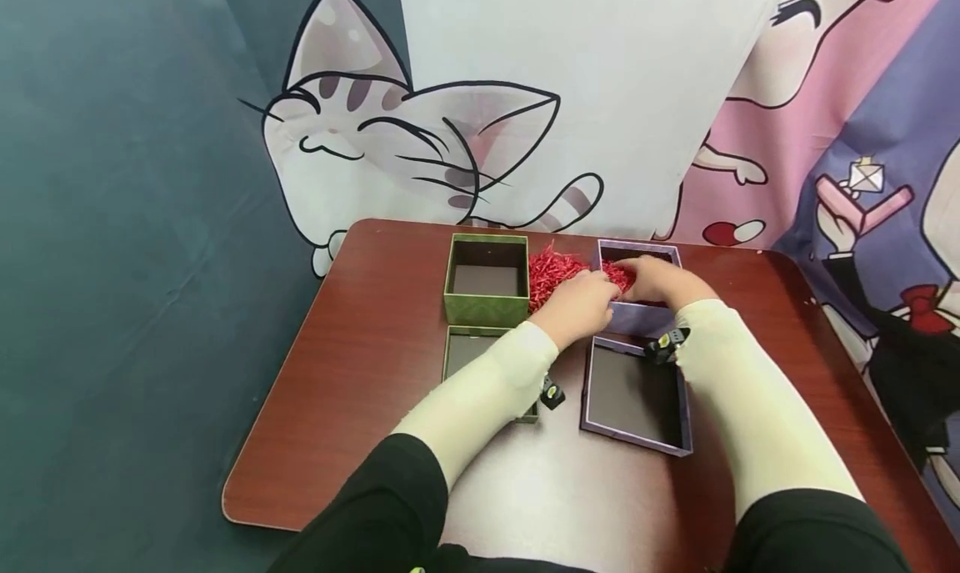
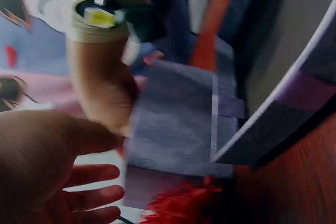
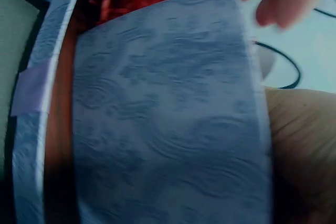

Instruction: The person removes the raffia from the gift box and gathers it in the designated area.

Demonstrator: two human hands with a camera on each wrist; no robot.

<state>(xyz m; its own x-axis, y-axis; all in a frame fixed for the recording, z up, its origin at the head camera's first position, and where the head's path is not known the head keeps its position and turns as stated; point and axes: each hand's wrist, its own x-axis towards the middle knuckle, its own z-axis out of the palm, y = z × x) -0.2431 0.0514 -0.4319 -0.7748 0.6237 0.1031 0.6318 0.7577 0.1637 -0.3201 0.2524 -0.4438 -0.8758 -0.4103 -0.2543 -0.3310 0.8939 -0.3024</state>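
Observation:
A purple box stands at the back right of the table, with red shredded paper inside it. My right hand reaches over its rim at that paper; its fingers are hidden behind the wall in the right wrist view, and I cannot tell if they grip any. My left hand is at the box's left front corner, next to a red shredded paper heap. In the left wrist view its fingers extend loosely, with nothing seen in them. The box's embossed paper wall fills the right wrist view.
Left of the heap is an open green box, with no shreds seen inside. A green lid lies before it, partly under my left forearm. The purple lid lies hollow side up before the purple box. The wooden table ends near the cloth backdrop.

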